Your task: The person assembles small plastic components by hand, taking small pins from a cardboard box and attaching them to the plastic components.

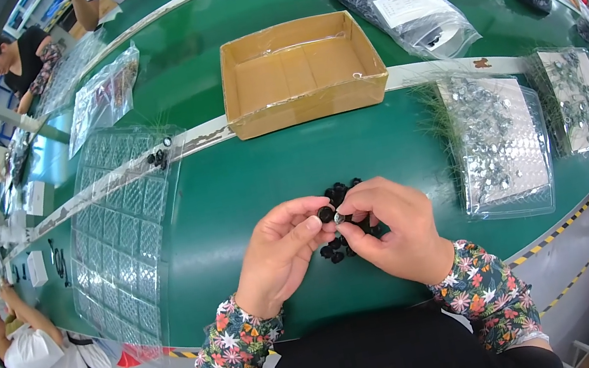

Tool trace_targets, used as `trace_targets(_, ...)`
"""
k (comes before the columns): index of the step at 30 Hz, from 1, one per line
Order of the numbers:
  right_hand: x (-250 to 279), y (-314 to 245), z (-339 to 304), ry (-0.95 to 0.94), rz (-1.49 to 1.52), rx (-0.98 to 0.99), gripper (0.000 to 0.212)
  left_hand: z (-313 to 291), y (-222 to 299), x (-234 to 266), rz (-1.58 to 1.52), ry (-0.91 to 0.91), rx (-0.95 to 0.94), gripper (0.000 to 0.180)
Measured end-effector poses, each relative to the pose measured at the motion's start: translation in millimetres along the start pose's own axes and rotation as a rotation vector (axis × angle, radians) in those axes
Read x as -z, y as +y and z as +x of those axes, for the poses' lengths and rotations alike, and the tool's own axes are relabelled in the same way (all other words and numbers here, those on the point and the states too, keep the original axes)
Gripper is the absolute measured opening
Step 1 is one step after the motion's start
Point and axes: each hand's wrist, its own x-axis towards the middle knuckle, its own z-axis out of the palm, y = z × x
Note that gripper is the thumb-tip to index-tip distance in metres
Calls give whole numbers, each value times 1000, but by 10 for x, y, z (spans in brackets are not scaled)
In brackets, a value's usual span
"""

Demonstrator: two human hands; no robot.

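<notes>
My left hand (286,248) pinches a small round black part (326,214) between thumb and fingertips. Close against it, my right hand (400,224) grips a tiny shiny silver piece (339,218) with thumb and forefinger. The two pieces meet or nearly touch; the fingers partly cover them. Beneath and behind both hands lies a loose pile of black parts (336,249) on the green tabletop (224,188), partly hidden by the hands.
An open cardboard box (308,106) stands ahead. Left lies a transparent compartment tray (115,239) with a few black parts (158,158); right, trays of small silver pieces with thin wires (496,140). Behind are a filled plastic bag (397,8) and a co-worker (40,351) at far left.
</notes>
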Motion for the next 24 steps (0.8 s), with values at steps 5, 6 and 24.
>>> trace_targets(5,18,-19,-1,14,-32,-6,22,1,-19,-1,27,-12,-40,21)
trace_targets(6,21,-24,-1,15,-39,-7,22,5,-17,-10,26,-23,-37,20)
trace_targets(24,30,-29,-7,36,-57,46,20,22,-51,15,24,-25,-19,21)
